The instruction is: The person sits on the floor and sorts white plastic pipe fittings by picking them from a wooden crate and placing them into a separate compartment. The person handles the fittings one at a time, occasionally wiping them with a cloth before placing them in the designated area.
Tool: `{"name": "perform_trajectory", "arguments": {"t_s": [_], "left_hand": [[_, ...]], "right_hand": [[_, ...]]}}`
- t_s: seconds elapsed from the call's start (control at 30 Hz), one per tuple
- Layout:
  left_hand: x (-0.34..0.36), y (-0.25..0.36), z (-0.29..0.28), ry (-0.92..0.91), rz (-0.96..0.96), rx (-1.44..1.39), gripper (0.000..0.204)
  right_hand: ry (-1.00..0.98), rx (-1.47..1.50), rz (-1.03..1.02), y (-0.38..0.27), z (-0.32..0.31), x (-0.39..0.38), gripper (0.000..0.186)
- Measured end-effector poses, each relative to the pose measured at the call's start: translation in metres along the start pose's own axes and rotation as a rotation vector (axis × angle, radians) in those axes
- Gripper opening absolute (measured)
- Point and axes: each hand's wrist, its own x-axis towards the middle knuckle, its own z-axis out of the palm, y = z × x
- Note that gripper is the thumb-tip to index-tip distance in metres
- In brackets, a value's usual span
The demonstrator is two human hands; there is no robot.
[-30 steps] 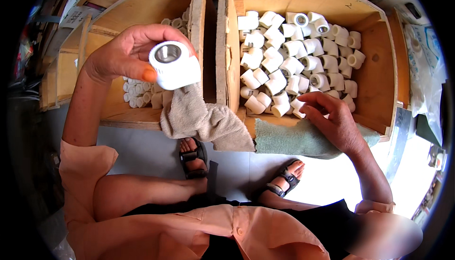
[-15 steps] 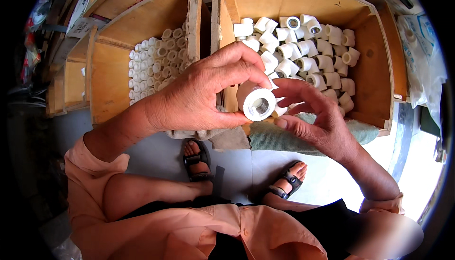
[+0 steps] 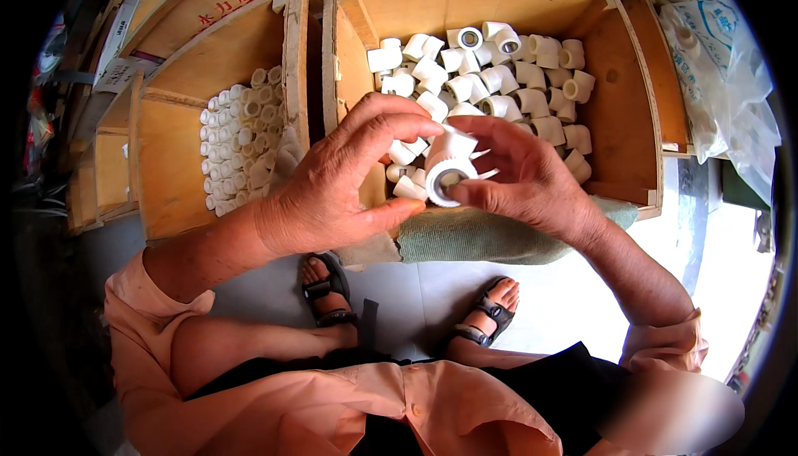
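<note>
Between your hands, above the near edge of the right-hand wooden box (image 3: 619,65), is a white pipe fitting (image 3: 447,159), its ribbed collar tipped toward you. Your right hand (image 3: 532,177) grips it, thumb across the collar. Your left hand (image 3: 328,186) curves about its left side, fingers spread; whether they press on it cannot be told. Beyond lie white elbow fittings (image 3: 499,82); below, a green cloth (image 3: 474,237) drapes the edge. To the left, a second wooden box (image 3: 169,136) holds smaller white fittings (image 3: 226,152).
</note>
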Motion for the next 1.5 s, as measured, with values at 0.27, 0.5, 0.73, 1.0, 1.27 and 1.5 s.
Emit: {"name": "perform_trajectory", "arguments": {"t_s": [0.27, 0.5, 0.73, 1.0, 1.27, 1.5], "left_hand": [[-0.013, -0.030, -0.041, 0.216, -0.154, -0.036, 0.048], [-0.027, -0.090, -0.101, 0.326, -0.280, -0.063, 0.031], [-0.067, -0.133, -0.133, 0.274, -0.738, -0.004, 0.022], [-0.149, -0.216, -0.152, 0.209, -0.939, 0.178, 0.016], [-0.196, -0.236, -0.137, -0.442, -1.231, 0.175, 0.032], [-0.197, -0.229, -0.127, -0.435, -1.294, 0.028, 0.056]], "right_hand": [[0.324, -1.013, 0.298, 0.019, -0.102, -0.001, 0.056], [0.317, -1.453, 0.323, 0.063, -0.140, -0.004, 0.052], [0.483, -1.525, 0.278, 0.090, -0.164, -0.003, 0.049], [0.353, -1.637, 0.248, 0.082, -0.158, -0.003, 0.038], [0.371, -1.412, 0.427, 0.064, -0.124, -0.002, 0.031], [0.386, -1.273, 0.189, 0.074, -0.114, 0.004, 0.022]]}}
